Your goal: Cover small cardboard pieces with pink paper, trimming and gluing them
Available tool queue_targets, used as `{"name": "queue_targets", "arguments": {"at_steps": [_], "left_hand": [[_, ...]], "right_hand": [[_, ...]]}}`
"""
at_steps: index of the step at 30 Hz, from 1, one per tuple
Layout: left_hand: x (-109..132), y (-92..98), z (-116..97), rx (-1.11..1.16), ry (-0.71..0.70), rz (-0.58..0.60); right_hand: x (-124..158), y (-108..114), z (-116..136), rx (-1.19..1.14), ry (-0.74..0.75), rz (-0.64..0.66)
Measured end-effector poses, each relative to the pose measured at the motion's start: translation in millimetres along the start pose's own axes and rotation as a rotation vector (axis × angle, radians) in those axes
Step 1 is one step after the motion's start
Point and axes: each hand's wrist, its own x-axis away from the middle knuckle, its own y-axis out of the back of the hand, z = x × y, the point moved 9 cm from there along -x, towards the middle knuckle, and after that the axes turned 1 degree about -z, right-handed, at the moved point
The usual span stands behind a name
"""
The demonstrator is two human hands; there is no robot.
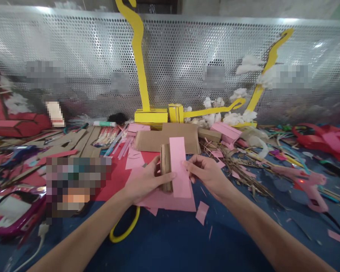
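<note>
Head view puts the pink strip (pixel 179 166) upright at mid-frame, laid against the front face of the cardboard block (pixel 164 162), both held up above the blue table (pixel 170 245). Your left hand (pixel 147 181) is closed round the block from the left, thumb pressed over the strip's lower left edge. Your right hand (pixel 206 173) pinches the strip's right edge between thumb and fingertips.

The strip looks slightly tilted, its foot lying right of the block, so I judge the work in hand is squaring paper to card. Use the left thumb as the anchor and let the right hand swing the free edge until the long sides run parallel with the block's corner. Then smooth outward from the thumb so no crease is trapped. Whether glue lies beneath, I cannot tell.

Just below is a larger pink sheet (pixel 170 200), with a loose pink scrap (pixel 201 212) near it and yellow scissors (pixel 124 230) under your left wrist. The pink glue gun (pixel 308 185) sits well off to the right.
</note>
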Motion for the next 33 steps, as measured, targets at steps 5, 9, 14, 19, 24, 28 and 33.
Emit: {"name": "queue_targets", "arguments": {"at_steps": [5,9,14,19,24,28,33], "left_hand": [[1.0,-2.2,-2.2,0.01,0.003,0.006],[1.1,-4.1,-3.1,0.036,0.002,0.021],[0.9,-4.1,-2.7,0.034,-0.001,0.026],[0.7,-4.5,-4.2,0.033,-0.008,0.023],[0.4,-4.3,-2.9,0.039,0.006,0.025],[0.7,-3.1,-2.5,0.019,0.007,0.008],[0.8,-4.4,-4.0,0.042,0.002,0.007]], "right_hand": [[-0.7,0.9,-2.3,0.007,0.016,-0.002],[-0.8,1.7,-3.6,0.002,0.012,-0.006],[-0.4,1.3,-2.3,0.014,0.015,-0.003],[0.0,0.3,-2.0,0.008,0.002,-0.005],[0.2,-0.6,-1.7,0.009,0.001,-0.003],[0.6,-0.7,-2.0,0.031,-0.006,-0.006],[2.3,-1.4,1.7,0.079,0.001,-0.002]]}}
